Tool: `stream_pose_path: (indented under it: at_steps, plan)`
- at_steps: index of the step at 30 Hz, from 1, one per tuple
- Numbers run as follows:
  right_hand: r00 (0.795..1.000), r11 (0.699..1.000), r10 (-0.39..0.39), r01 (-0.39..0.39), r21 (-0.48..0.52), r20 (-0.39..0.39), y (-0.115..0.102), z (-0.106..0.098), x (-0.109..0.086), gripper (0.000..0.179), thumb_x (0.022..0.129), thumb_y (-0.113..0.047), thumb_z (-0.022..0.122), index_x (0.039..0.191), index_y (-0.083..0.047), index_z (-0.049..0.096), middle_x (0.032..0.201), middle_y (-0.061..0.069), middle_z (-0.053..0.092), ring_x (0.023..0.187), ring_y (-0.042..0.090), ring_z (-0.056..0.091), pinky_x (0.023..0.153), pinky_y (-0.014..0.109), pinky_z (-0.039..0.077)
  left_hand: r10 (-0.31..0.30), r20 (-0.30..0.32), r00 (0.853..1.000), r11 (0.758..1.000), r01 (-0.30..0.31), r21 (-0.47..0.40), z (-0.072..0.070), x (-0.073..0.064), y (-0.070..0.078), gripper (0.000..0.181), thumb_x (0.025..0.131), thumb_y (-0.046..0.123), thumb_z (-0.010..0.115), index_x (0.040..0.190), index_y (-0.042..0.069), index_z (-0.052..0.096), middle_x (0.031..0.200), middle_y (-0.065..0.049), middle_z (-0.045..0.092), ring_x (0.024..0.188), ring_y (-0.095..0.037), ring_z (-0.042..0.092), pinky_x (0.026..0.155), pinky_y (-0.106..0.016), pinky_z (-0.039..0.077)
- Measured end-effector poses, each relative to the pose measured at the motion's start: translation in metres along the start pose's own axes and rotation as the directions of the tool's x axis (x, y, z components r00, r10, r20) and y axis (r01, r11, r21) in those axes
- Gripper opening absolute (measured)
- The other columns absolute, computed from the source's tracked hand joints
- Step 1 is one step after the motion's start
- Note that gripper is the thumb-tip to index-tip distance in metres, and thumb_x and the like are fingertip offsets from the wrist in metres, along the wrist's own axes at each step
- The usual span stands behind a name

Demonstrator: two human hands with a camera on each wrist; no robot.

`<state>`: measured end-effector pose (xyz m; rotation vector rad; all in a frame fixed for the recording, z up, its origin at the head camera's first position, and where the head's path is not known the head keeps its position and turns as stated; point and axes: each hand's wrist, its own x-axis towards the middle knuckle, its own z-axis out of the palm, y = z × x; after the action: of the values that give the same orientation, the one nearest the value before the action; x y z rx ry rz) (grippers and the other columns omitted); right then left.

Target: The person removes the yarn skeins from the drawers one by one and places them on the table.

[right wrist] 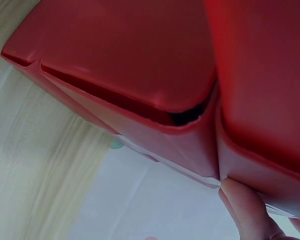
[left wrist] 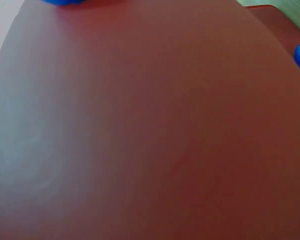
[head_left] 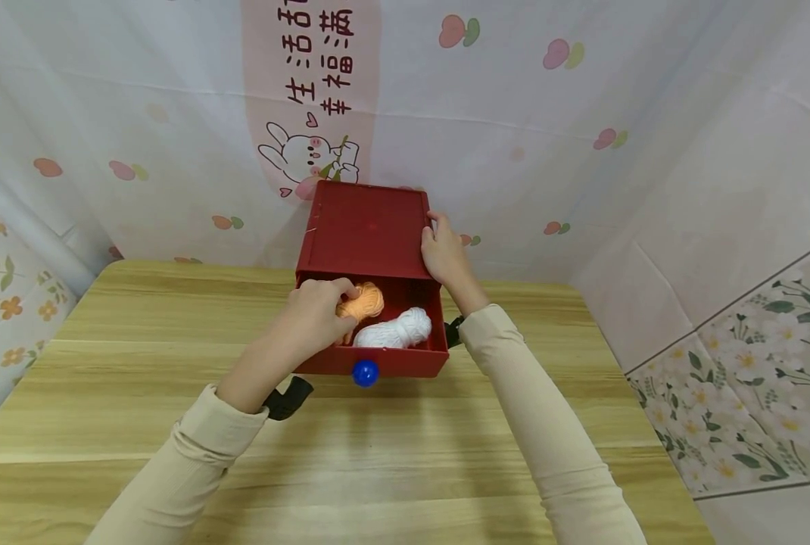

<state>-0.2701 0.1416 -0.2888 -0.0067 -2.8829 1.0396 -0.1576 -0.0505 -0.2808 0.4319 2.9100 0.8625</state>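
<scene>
Orange yarn (head_left: 371, 300): in the left part of the drawer (head_left: 405, 363), pinched by the left hand (head_left: 313, 314), thumb and fingers round it.
White yarn (head_left: 398, 331): just beside it, near the drawer's front wall.
Drawer mouth: standing out from the red cabinet (head_left: 371, 231), leaving room upward; its front rim borders the reach.
Right hand (head_left: 444, 253): fingers bent over the cabinet's right edge, probably steadying it.
Worktop (head_left: 173, 341): extends both sides and forward; curtain (head_left: 514, 151) close behind.
</scene>
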Motion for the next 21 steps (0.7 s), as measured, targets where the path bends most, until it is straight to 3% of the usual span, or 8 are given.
stream_pose_path:
  at_steps: [8,12,15,17,21]
  plan:
    - [1.0,1.0,-0.002,0.002,0.006,0.008,0.0,-0.001,0.0,0.045,0.097,-0.027,0.028,0.141,-0.014,0.028,0.14,0.014,0.04,0.124,0.027,0.043,0.101,0.043,0.036,0.019,-0.095,0.995,0.98,-0.038,-0.198,-0.015,-0.018,-0.004,0.03,0.081,0.012,0.064,0.111,0.007,0.06,0.101,-0.014,0.065,0.088,-0.025,0.062,0.067,-0.031,0.054]
    - [1.0,1.0,-0.001,0.001,0.01,0.011,-0.001,-0.001,0.0,0.045,0.097,-0.027,0.028,0.141,-0.014,0.027,0.14,0.013,0.04,0.124,0.027,0.043,0.101,0.044,0.036,0.009,-0.165,0.986,0.96,-0.055,-0.274,-0.026,-0.03,-0.008,0.029,0.082,0.014,0.065,0.11,0.01,0.06,0.099,-0.01,0.065,0.087,-0.023,0.062,0.069,-0.033,0.054]
    - [1.0,1.0,0.002,-0.002,0.006,0.015,0.0,0.0,0.001,0.045,0.098,-0.027,0.028,0.141,-0.015,0.027,0.14,0.013,0.04,0.124,0.027,0.043,0.101,0.043,0.036,-0.012,-0.227,0.974,0.954,-0.057,-0.296,-0.034,-0.039,-0.015,0.03,0.083,0.02,0.065,0.112,0.012,0.06,0.1,-0.009,0.065,0.087,-0.022,0.061,0.071,-0.033,0.054]
    - [1.0,1.0,0.003,-0.003,0.006,0.017,0.001,0.0,0.001,0.045,0.098,-0.027,0.028,0.141,-0.016,0.027,0.139,0.013,0.041,0.124,0.027,0.044,0.1,0.043,0.037,-0.025,-0.277,0.961,0.947,-0.066,-0.315,-0.039,-0.045,-0.02,0.033,0.083,0.023,0.066,0.112,0.011,0.06,0.101,-0.01,0.066,0.086,-0.02,0.062,0.072,-0.026,0.053]
    - [1.0,1.0,0.005,-0.005,0.008,0.019,0.002,-0.001,0.001,0.045,0.098,-0.027,0.027,0.141,-0.016,0.026,0.138,0.014,0.043,0.122,0.028,0.045,0.1,0.044,0.037,-0.068,-0.359,0.931,0.931,-0.071,-0.359,-0.043,-0.054,-0.04,0.037,0.082,0.028,0.066,0.115,0.011,0.059,0.104,-0.012,0.065,0.08,-0.002,0.06,0.07,-0.008,0.046]
